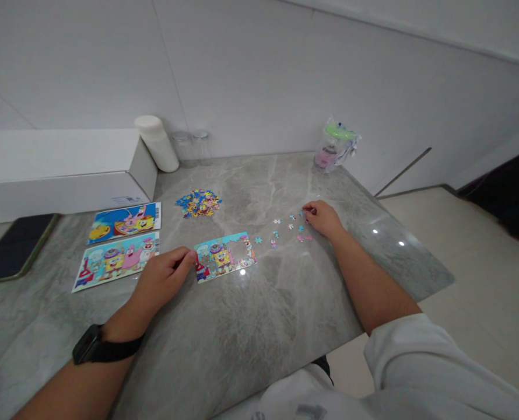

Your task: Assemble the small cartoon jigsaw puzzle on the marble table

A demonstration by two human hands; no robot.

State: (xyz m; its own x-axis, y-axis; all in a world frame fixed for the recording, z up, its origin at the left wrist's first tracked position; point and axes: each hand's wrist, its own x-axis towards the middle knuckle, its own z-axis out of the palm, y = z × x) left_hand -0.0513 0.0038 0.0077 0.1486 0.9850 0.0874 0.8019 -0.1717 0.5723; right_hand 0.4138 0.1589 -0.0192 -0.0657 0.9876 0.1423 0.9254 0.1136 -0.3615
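A small cartoon jigsaw puzzle lies on the grey marble table, with a gap in its upper right part. My left hand rests beside its left edge, fingers curled, fingertips touching the puzzle's frame. My right hand reaches out to the right, fingers curled over several loose puzzle pieces scattered on the table. What its fingertips pinch, if anything, is hidden.
A heap of loose pieces lies behind the puzzle. Two finished cartoon puzzles lie at left, a dark phone further left. A white box, a white bottle and a bagged toy stand by the wall.
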